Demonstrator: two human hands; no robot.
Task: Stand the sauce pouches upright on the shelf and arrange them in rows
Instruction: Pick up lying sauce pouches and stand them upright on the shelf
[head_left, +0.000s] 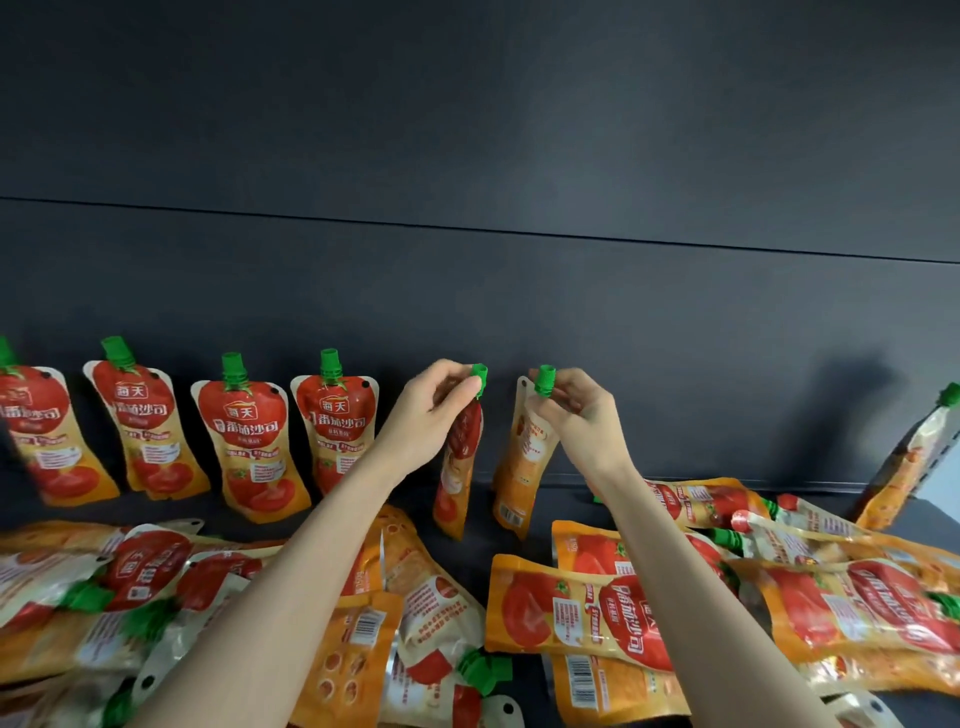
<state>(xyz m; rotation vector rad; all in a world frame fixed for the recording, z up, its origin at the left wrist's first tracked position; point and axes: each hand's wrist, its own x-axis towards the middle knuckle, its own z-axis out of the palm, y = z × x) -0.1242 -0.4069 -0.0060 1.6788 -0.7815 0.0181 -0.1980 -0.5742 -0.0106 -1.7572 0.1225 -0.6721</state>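
The dark shelf (483, 540) nearest the camera is heaped with fallen pouches (587, 618) lying flat on both sides of the forearms, so most of the work remains. Beyond that heap, the left hand (431, 410) and right hand (576, 410) each pinch a green cap, holding two pouches (460, 457) upright side by side. Left of these, against the back wall (467, 291), a standing row (244, 441) is already begun.

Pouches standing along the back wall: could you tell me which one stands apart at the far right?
The leaning pouch at the right edge, tilted, far from the row.
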